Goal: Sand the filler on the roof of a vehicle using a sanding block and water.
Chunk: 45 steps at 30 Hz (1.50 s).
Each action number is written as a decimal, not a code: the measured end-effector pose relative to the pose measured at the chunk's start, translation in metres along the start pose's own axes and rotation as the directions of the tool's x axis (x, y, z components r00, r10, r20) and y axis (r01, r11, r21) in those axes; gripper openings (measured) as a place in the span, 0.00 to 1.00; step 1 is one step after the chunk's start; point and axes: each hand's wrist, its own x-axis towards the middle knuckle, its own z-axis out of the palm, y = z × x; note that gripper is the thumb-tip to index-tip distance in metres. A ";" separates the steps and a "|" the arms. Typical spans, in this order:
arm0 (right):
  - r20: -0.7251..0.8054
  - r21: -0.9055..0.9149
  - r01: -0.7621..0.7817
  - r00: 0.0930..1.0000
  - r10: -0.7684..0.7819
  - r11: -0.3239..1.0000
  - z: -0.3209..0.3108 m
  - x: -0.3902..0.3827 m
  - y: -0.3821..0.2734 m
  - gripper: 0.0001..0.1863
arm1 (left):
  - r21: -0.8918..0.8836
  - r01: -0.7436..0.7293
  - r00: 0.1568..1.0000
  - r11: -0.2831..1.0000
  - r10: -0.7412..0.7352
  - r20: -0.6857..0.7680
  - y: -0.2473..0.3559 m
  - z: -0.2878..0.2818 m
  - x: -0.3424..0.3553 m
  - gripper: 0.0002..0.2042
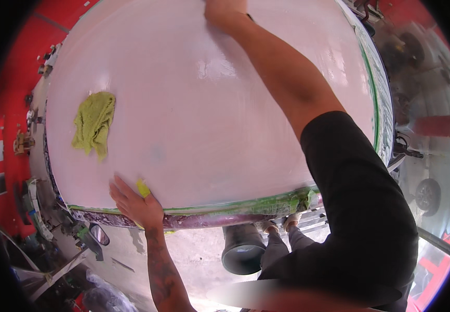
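The yellow piece [142,188] lies under flat left hand [139,206], its visible end pointing forward, long axis partly hidden; right hand [225,11], I cannot tell

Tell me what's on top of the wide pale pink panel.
A crumpled yellow-green cloth lies on the panel at left; the left hand is at the near edge, the right hand, partly out of view, farther up. What the cloth and hands cover cannot be seen.

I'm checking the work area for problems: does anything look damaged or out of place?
Mainly the green tape: it looks ragged and bunched beside the dark sleeve, unlike the neater run further left. The cloth also lies crumpled on the panel, toward its left side, though that may be normal.
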 end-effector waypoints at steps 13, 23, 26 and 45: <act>0.145 -0.288 -0.425 0.867 0.477 0.858 -0.025 -0.063 0.291 0.24 | 0.101 -0.003 0.999 0.995 0.000 0.033 0.001 0.002 -0.002 0.35; -0.053 0.155 0.161 0.987 -0.155 0.975 0.011 -0.015 -0.108 0.20 | 0.114 0.017 0.999 0.993 -0.022 0.047 0.002 -0.002 -0.002 0.35; -0.039 0.236 0.353 0.934 -0.355 0.905 0.014 -0.037 -0.150 0.17 | 0.107 -0.016 0.999 0.994 0.011 0.045 -0.011 0.004 -0.002 0.35; 0.021 0.114 0.214 0.976 -0.218 0.970 0.000 -0.038 -0.101 0.21 | 0.126 0.015 1.000 0.992 -0.018 0.024 -0.001 0.004 -0.002 0.35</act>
